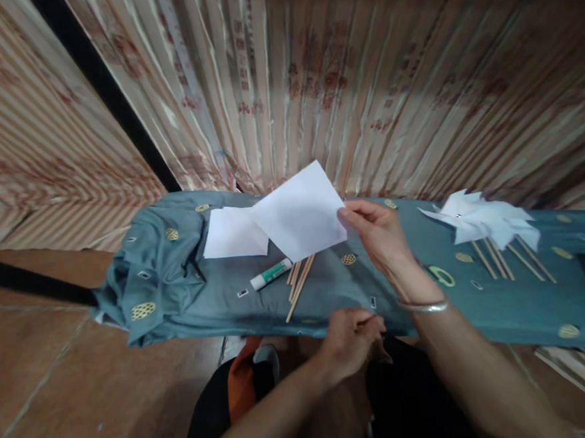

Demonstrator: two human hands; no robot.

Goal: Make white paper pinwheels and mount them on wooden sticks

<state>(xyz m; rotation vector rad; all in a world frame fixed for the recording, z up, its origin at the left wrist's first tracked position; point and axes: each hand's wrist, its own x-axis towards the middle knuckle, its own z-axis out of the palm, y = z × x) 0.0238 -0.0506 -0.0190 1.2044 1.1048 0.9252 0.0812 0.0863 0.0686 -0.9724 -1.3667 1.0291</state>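
One white sheet (pixel 302 211), mid-frame, no clear long axis | right hand (pixel 377 232) nearer, pinching its right edge | left hand (pixel 350 340) below, curled; can't tell if empty

light: moderate, uneven | glossy cream-and-red pleated curtain (pixel 283 79): glints at left, dim at far right | flat white paper sheet (pixel 305 211): bright, faintly shaded | focus: soft, curtain print smeared | edges: wide-angle stretch

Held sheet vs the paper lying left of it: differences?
The held sheet is pinched at its edge by the right hand; the lying paper rests on the cloth. The held sheet appears larger and is turned cornerwise; the lying paper sits squarer. Both are white.
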